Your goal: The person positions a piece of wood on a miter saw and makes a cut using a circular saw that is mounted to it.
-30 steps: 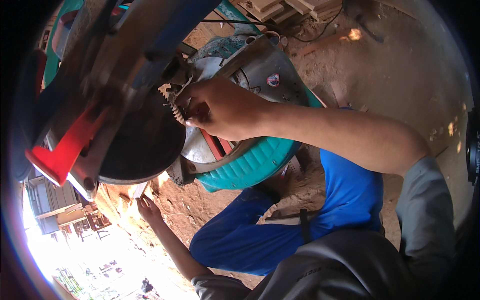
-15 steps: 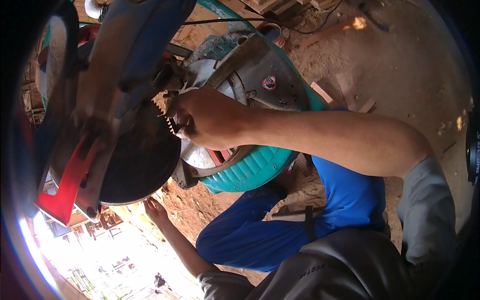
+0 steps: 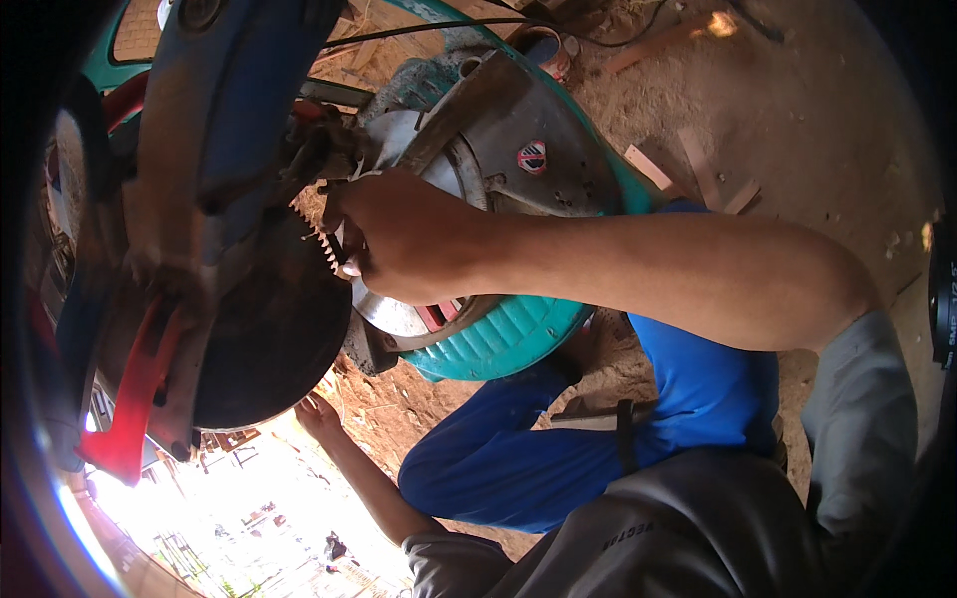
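Observation:
A large saw [image 3: 229, 159] with a dark round blade [image 3: 269, 329] and a red lever [image 3: 140, 389] fills the left side, beside a teal base [image 3: 508, 339] with a metal turntable [image 3: 533, 120]. My right hand [image 3: 404, 239] reaches over the turntable, its fingers closed beside a pale toothed edge [image 3: 324, 244] at the blade; what they grip is hidden. My left hand [image 3: 319, 419] is low, just at the blade's lower rim, fingers curled; whether they touch it or hold something is unclear.
Wood offcuts [image 3: 698, 159] lie on the dusty ground [image 3: 788, 140] at upper right, near a bucket [image 3: 543, 50] and a black cable [image 3: 429, 30]. My blue-trousered legs [image 3: 498, 458] are folded below the saw. Bright glare washes out the lower left.
My right hand has shifted a little left and down in the picture. My left hand appears farther right, closer under the blade. The saw head and red lever appear lower in view.

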`<action>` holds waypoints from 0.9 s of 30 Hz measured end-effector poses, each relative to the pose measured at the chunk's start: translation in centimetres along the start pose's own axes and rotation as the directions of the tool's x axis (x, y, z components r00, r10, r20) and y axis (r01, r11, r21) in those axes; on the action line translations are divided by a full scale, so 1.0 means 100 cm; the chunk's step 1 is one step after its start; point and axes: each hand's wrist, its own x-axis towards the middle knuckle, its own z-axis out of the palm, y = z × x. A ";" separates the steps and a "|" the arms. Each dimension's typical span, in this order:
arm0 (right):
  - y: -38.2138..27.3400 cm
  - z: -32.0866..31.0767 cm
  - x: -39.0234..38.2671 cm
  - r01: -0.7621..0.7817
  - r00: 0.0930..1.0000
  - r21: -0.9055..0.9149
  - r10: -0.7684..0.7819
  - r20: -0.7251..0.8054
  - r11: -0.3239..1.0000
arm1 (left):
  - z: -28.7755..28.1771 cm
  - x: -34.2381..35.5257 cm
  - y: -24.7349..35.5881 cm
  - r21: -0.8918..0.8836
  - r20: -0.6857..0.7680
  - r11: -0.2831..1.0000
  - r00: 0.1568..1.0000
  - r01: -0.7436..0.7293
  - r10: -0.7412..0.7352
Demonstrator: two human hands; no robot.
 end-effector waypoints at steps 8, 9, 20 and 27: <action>-0.007 0.000 0.000 -0.017 0.999 -0.009 0.017 0.033 1.000 | -0.012 -0.003 0.002 -0.080 -0.048 0.988 0.989 0.136 -0.140; -0.007 -0.001 0.000 -0.030 0.998 -0.023 0.031 0.048 0.999 | -0.009 -0.001 0.014 -0.037 -0.045 0.988 0.988 0.147 -0.149; -0.011 -0.008 0.000 -0.011 0.987 -0.073 0.022 0.160 0.997 | -0.005 0.015 0.086 -0.959 0.132 0.097 0.725 0.265 -0.676; -0.012 -0.015 -0.002 -0.129 0.975 -0.019 0.130 0.182 0.991 | 0.010 0.020 0.093 -0.971 0.190 -0.034 0.684 0.235 -0.704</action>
